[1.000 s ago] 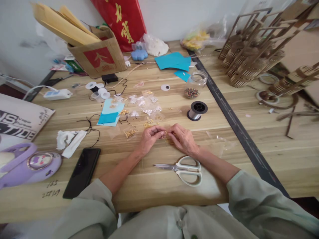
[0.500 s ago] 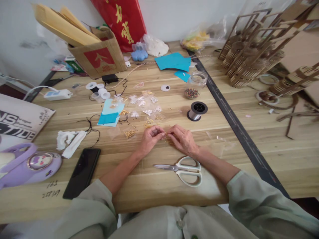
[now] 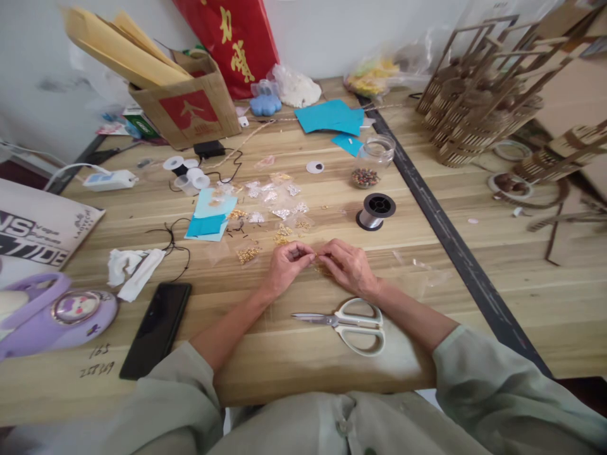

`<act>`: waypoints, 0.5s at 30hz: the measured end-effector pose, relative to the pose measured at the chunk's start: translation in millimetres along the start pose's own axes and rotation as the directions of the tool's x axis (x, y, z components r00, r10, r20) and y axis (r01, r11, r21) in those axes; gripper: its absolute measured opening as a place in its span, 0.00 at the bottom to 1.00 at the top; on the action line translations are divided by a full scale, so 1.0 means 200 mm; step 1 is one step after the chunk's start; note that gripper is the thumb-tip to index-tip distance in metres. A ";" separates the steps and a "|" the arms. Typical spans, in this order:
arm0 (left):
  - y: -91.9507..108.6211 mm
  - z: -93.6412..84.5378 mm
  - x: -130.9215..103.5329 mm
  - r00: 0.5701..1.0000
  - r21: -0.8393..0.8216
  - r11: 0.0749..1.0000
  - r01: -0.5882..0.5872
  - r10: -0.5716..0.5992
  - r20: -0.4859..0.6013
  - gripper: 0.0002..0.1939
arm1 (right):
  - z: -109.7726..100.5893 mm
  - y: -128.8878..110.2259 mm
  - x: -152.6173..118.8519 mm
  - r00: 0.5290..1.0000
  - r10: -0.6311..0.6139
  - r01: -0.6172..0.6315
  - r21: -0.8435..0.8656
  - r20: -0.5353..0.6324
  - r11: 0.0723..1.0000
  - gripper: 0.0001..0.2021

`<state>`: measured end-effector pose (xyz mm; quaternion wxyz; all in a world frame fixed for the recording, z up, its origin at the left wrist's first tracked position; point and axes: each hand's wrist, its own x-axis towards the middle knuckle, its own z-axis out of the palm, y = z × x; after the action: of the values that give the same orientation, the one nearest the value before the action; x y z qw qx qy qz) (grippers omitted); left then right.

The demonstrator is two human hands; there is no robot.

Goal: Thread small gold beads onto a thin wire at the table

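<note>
My left hand [image 3: 287, 268] and my right hand [image 3: 349, 265] meet fingertip to fingertip above the middle of the table. Both are closed in a pinch around something tiny and golden, too small to name. Below the right fingers, a few gold-coloured bits [image 3: 320, 270] show on the wood. Just left of my left hand is a small bag of gold beads [image 3: 248, 254], with more gold pieces [image 3: 282, 234] behind it. White-handled scissors [image 3: 337, 320] lie in front of my hands, blades toward the left. Beyond my right hand stands a spool of fine wire [image 3: 376, 212].
A glass jar of mixed beads [image 3: 365, 177] stands behind the spool. Small bags of silver pieces [image 3: 270, 194] and blue packets [image 3: 208, 222] lie at centre left. A black phone [image 3: 155, 330] rests at the front left. Wooden basket-like frames [image 3: 465, 133] crowd the right back.
Hardly anything differs. My fingertips have shifted very slightly while staying pinched together; everything on the table lies as before.
</note>
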<state>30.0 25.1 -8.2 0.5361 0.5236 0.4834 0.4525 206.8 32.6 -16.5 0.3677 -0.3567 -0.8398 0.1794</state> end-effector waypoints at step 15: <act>0.03 0.00 -0.01 0.999 -0.004 0.999 0.040 -0.040 0.000 0.11 | 0.00 0.01 0.00 1.000 0.006 -0.006 -0.008 0.002 1.000 0.06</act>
<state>29.9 23.4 -3.1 0.5461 0.5129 0.4929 0.4424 208.1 33.9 -18.8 0.3649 -0.3603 -0.8399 0.1776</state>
